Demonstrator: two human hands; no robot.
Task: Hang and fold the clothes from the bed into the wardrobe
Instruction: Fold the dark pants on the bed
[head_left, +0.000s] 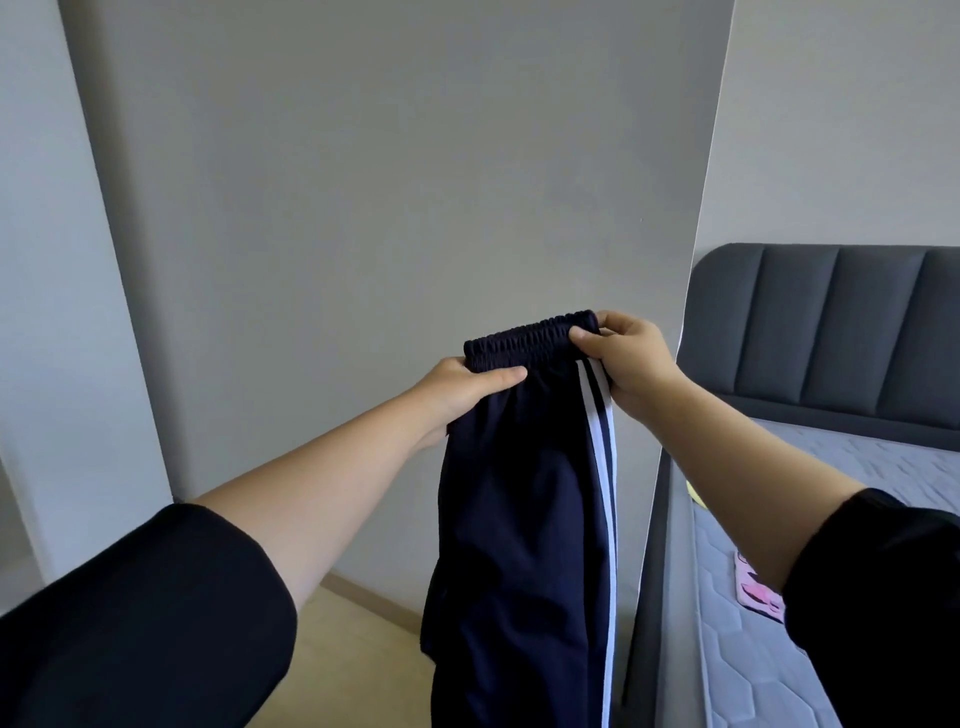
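A person's left grip (465, 387) and right grip (626, 358) hold the two ends of the gathered elastic waistband (530, 338) of a pair of navy track trousers (514, 519). The left thumb lies across the front of the band and the right fingers curl round its far end. The band tilts slightly, the right grip being the higher. The trousers hang straight down from it with the legs together, white stripes (602, 467) running down the edge nearer the bed, and their hems fall below the frame. Both forearms are bare and stretched forward, almost straight, with black sleeves (156, 623) ending near the elbows. Behind the garment stands a plain grey wall (363, 208), whose pale right-hand edge comes down just behind the right grip. To the left of the cloth lies open pale floor (358, 649) along the skirting. To the right, the striped edge hangs just beside the grey side of the bed (660, 597). Its quilted mattress (831, 467) runs back to a padded grey headboard (831, 338). A pink patterned item (758, 592) lies on the mattress, partly hidden by the right sleeve, and a yellow scrap (693, 491) shows at the mattress edge.
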